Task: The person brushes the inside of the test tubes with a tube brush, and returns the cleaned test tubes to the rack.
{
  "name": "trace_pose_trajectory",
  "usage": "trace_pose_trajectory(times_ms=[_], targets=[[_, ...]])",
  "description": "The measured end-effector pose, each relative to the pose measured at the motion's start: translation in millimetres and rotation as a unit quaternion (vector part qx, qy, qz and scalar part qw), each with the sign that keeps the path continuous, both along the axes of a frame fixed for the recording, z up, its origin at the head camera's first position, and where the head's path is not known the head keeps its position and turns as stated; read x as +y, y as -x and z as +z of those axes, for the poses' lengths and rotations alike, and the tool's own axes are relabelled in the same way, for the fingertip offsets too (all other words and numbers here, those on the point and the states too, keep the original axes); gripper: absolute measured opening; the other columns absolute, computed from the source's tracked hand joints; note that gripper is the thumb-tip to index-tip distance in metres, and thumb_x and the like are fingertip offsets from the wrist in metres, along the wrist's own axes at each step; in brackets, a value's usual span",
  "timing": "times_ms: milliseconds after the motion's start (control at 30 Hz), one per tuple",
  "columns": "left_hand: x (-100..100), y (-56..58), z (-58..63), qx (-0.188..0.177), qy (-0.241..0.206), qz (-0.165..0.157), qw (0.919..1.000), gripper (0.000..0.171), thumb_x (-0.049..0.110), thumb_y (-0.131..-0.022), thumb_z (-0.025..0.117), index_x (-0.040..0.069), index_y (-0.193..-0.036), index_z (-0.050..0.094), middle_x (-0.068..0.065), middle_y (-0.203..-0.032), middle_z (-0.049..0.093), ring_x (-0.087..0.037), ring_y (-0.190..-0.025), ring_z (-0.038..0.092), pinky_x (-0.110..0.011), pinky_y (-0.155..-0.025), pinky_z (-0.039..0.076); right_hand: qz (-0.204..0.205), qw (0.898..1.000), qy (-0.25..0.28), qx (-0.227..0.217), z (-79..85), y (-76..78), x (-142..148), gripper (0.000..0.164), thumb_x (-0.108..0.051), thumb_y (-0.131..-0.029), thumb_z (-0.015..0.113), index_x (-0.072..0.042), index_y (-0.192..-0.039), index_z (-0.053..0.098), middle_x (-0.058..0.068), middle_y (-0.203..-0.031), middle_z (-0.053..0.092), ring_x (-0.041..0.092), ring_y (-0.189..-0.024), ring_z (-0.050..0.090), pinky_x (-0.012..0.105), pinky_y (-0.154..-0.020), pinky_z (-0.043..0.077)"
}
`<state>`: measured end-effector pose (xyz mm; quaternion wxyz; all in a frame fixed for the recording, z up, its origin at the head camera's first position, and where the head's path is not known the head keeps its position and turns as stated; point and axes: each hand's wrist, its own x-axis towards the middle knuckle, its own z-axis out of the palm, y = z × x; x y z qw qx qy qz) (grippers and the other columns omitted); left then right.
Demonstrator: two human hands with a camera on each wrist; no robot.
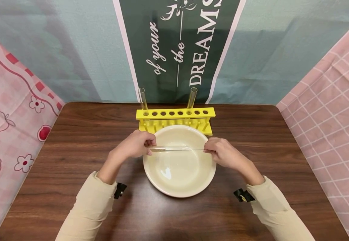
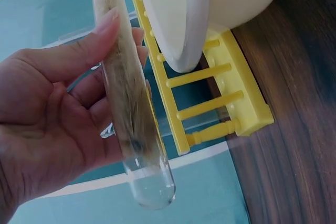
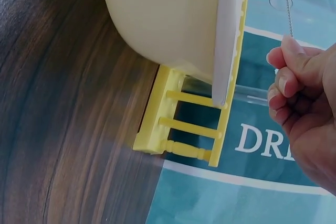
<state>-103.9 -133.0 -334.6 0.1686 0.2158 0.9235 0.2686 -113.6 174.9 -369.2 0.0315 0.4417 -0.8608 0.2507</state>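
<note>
Over a cream basin (image 1: 179, 184), my left hand (image 1: 136, 144) holds a glass test tube (image 1: 174, 147) lying roughly level. In the left wrist view, the thumb and fingers wrap that tube (image 2: 152, 182), whose rounded end points away from the basin. The bristles of a test tube brush (image 2: 126, 77) fill its lower part. My right hand (image 1: 222, 152) pinches the brush's thin twisted wire (image 3: 291, 19), which comes out of the tube's mouth in the right wrist view. The far end of the wire is hidden in the right hand.
Behind the basin stands a yellow test tube rack (image 1: 176, 113). It bears two upright tubes, one at the left end (image 1: 143, 100) and another right of the middle (image 1: 192, 100). A brown wooden table (image 1: 87, 140) carries everything, with a cloth backdrop (image 1: 96, 50) behind.
</note>
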Motion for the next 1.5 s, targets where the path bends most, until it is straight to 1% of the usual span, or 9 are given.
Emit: trace_pose_trajectory(times_ms=[200,400,533,700,767,900,1133,1333,1500], targets=[[-12.4,-0.8,-1.9,0.009,-0.026,-0.006,0.9996,0.019,-0.004,-0.067,0.075,0.009,-0.074,0.062,0.002,-0.072,0.06,-0.014,-0.07,0.055,-0.029,-0.066,0.046,-0.008,1.0,-0.002,0.005,0.0,2.6,7.4,0.021,0.016,-0.074,0.061,-0.004,-0.075,0.066,0.0,-0.072,0.059,0.014,-0.068,0.054,0.029,-0.057,0.047],[-23.5,-1.2,-4.5,0.003,-0.034,-0.002,0.9994,0.019,0.0,-0.066,0.078,0.007,-0.077,0.064,0.002,-0.072,0.06,-0.014,-0.07,0.054,-0.029,-0.066,0.046,-0.012,1.0,0.001,0.011,-1.7,3.6,15.8,0.022,0.018,-0.071,0.062,-0.003,-0.077,0.067,0.001,-0.074,0.061,0.016,-0.069,0.057,0.031,-0.059,0.049],[-26.9,-1.3,-5.0,-0.009,-0.038,0.002,0.9992,0.018,0.0,-0.067,0.077,0.007,-0.078,0.064,0.001,-0.073,0.061,-0.014,-0.071,0.055,-0.03,-0.067,0.047,-0.012,1.0,0.003,0.011,-2.0,4.0,18.7,0.022,0.017,-0.072,0.062,-0.003,-0.077,0.067,0.001,-0.075,0.062,0.015,-0.07,0.057,0.031,-0.06,0.049],[-29.5,-0.4,-6.7,-0.033,-0.038,0.01,0.9987,0.017,-0.001,-0.069,0.075,0.007,-0.079,0.065,0.001,-0.074,0.061,-0.015,-0.071,0.055,-0.031,-0.068,0.046,-0.016,1.0,-0.003,0.008,-1.0,3.3,21.8,0.019,0.015,-0.074,0.062,-0.003,-0.077,0.067,0.001,-0.074,0.062,0.014,-0.069,0.057,0.031,-0.059,0.049],[-30.8,0.1,-7.5,-0.036,-0.036,0.011,0.9986,0.017,-0.001,-0.069,0.075,0.007,-0.079,0.065,0.001,-0.074,0.061,-0.015,-0.071,0.055,-0.031,-0.067,0.046,-0.019,1.0,-0.006,0.006,-0.6,2.9,23.3,0.018,0.014,-0.074,0.063,-0.004,-0.077,0.068,0.0,-0.074,0.062,0.013,-0.069,0.056,0.03,-0.059,0.049],[-34.2,0.1,-7.7,-0.034,-0.035,0.012,0.9987,0.017,-0.002,-0.068,0.075,0.008,-0.08,0.066,0.002,-0.073,0.061,-0.014,-0.07,0.054,-0.031,-0.066,0.046,-0.022,1.0,-0.008,0.002,-1.3,3.0,26.1,0.017,0.012,-0.075,0.064,-0.004,-0.078,0.068,0.0,-0.073,0.062,0.012,-0.069,0.056,0.03,-0.059,0.049],[-43.8,-2.0,-7.0,-0.02,-0.041,0.006,0.9989,0.017,-0.001,-0.067,0.075,0.008,-0.078,0.066,0.002,-0.072,0.061,-0.014,-0.069,0.056,-0.03,-0.066,0.046,-0.019,1.0,0.001,0.009,-3.6,4.0,31.7,0.02,0.016,-0.072,0.063,-0.004,-0.076,0.066,0.0,-0.072,0.061,0.011,-0.067,0.056,0.029,-0.058,0.049],[-53.2,-4.2,-5.6,-0.019,-0.048,0.007,0.9986,0.016,-0.001,-0.067,0.075,0.006,-0.078,0.065,0.001,-0.072,0.061,-0.013,-0.07,0.055,-0.03,-0.066,0.046,-0.024,1.0,-0.001,-0.004,-2.9,4.8,38.0,0.02,0.014,-0.074,0.063,-0.005,-0.077,0.067,0.0,-0.073,0.061,0.01,-0.067,0.056,0.027,-0.058,0.049],[-64.4,-7.1,-4.0,-0.016,-0.042,0.012,0.9989,0.017,-0.001,-0.066,0.075,0.005,-0.078,0.065,0.001,-0.073,0.06,-0.012,-0.07,0.055,-0.03,-0.066,0.046,-0.038,0.999,0.0,-0.001,-2.1,4.4,47.3,0.027,0.019,-0.071,0.061,-0.008,-0.075,0.065,-0.001,-0.072,0.06,0.008,-0.066,0.054,0.027,-0.056,0.048]])
